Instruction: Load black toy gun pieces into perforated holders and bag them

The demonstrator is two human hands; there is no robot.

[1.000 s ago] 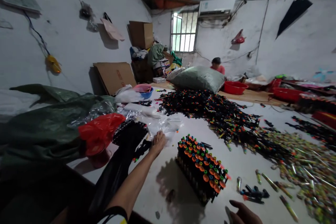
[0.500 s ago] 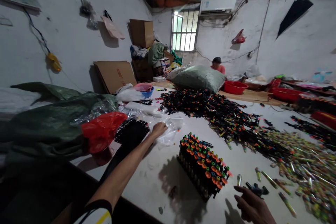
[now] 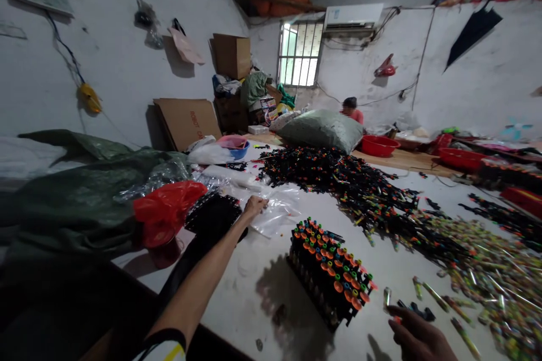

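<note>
My left hand (image 3: 256,206) is closed on the edge of a clear plastic bag (image 3: 273,221), which lies flat on the white table (image 3: 237,293). Low on the right, my right hand (image 3: 419,335) has thumb and forefinger close together, with a small orange piece (image 3: 397,320) showing between them. A clear tube (image 3: 387,297) stands just beyond the forefinger, and a black plastic part (image 3: 417,311) lies behind the knuckles. Between my hands sits a block of black toy pieces (image 3: 328,271) in tight rows, topped with orange suction cups and green and blue tips.
Heaped black parts (image 3: 339,175) spread across the table, with many coloured tubes (image 3: 499,276) at right. A red plastic bag (image 3: 169,203) and dark green sheeting (image 3: 84,197) lie left. Behind are a large sack (image 3: 322,127), a red basin (image 3: 379,145) and another person (image 3: 353,110).
My right hand has shifted slightly right and down, and an orange piece now shows at its fingertips. My left hand stays on the bag. The view has tilted up slightly.
</note>
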